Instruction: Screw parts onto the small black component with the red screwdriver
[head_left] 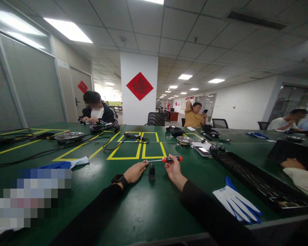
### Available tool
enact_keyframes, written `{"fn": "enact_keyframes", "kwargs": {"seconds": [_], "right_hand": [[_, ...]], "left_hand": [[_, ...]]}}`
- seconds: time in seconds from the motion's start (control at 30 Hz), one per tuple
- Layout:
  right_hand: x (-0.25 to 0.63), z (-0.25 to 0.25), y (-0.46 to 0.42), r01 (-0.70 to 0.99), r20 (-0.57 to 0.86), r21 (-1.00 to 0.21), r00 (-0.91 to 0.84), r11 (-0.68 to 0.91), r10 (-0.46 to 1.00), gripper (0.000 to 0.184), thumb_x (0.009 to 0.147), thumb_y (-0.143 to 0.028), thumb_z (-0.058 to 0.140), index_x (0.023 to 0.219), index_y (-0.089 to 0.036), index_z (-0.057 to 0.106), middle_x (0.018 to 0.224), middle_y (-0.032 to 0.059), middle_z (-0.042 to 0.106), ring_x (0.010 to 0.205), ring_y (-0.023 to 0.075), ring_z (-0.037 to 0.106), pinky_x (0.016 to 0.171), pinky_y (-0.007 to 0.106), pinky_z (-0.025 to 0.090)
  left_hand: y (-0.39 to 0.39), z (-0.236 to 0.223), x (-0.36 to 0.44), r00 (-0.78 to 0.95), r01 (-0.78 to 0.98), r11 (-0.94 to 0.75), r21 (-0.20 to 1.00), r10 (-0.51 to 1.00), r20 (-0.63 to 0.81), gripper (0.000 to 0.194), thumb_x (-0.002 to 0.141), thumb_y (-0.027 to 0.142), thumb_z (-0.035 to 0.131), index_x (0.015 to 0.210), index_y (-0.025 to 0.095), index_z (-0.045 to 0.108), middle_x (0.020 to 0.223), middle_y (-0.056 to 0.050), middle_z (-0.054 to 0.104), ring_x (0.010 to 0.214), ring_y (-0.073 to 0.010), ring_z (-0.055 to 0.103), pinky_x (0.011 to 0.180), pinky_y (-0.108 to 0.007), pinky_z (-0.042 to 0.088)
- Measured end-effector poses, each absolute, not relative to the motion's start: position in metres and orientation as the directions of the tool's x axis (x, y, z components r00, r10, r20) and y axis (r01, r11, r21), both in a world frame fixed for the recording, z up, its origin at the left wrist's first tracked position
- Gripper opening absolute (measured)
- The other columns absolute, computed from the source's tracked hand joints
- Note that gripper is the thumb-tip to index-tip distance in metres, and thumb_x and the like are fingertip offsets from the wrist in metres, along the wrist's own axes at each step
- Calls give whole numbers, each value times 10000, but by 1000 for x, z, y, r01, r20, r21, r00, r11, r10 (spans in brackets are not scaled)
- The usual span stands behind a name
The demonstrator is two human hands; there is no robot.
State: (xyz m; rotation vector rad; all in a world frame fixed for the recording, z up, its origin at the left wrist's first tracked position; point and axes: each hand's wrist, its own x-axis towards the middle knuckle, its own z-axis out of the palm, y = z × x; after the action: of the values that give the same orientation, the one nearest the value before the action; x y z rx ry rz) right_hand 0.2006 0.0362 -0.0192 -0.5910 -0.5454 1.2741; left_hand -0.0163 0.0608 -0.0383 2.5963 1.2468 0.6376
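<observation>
My right hand point(174, 171) is closed around the red and black handle of a screwdriver point(172, 159). The thin metal shaft lies nearly level and points left. At its tip is my left hand point(136, 172), fingers pressed together; whatever they pinch there is too small to make out. A dark watch point(120, 180) is on the left wrist. Between and just below the hands, a small dark bottle-shaped object point(151, 172) with a narrow neck stands upright on the green table point(143, 212), touched by neither hand.
White and blue gloves point(237, 201) lie at right, beside a long black tray point(261, 184) of small parts. A phone point(202, 151) and a metal bowl point(185, 140) sit farther back. Cables point(102, 138) cross yellow tape outlines. Several people sit around the table; a co-worker's hand point(294, 164) rests at far right.
</observation>
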Motion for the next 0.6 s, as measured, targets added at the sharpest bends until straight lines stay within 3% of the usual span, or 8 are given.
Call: {"fn": "enact_keyframes", "kwargs": {"seconds": [0.2, 0.4, 0.5, 0.6], "right_hand": [[203, -22, 38, -711, 47, -676, 224, 196, 974, 182, 652, -281, 660, 689, -181, 513, 566, -27, 580, 404, 70, 491, 372, 189, 384], [203, -24, 39, -713, 44, -676, 212, 186, 976, 195, 643, -287, 670, 690, -180, 513, 563, -37, 576, 400, 61, 480, 377, 183, 381], [203, -23, 38, -708, 46, -683, 205, 181, 978, 191, 645, -283, 667, 693, -177, 514, 582, -27, 587, 404, 61, 480, 379, 183, 380], [202, -23, 37, -697, 56, -692, 208, 188, 977, 185, 649, -287, 658, 691, -178, 514, 589, -21, 592, 402, 65, 481, 378, 188, 379]], "left_hand": [[67, -44, -20, 488, 663, -576, 478, 817, 307, 397, 864, 266, 328, 1232, 230, 472, 1317, -11, 460, 1222, -171, 397, 1061, -335, 269], [59, -31, -19, 390, 599, -557, 575, 830, 398, 542, 739, 389, 555, 1235, 197, 451, 1313, -57, 452, 1217, -223, 391, 1052, -366, 277], [52, -22, -19, 343, 562, -581, 589, 812, 473, 368, 771, 413, 513, 1074, 207, 553, 1167, -46, 558, 1111, -206, 479, 993, -334, 342], [47, -17, -16, 330, 576, -558, 597, 827, 454, 288, 820, 421, 422, 894, 198, 589, 968, -47, 621, 955, -198, 541, 886, -318, 409]]}}
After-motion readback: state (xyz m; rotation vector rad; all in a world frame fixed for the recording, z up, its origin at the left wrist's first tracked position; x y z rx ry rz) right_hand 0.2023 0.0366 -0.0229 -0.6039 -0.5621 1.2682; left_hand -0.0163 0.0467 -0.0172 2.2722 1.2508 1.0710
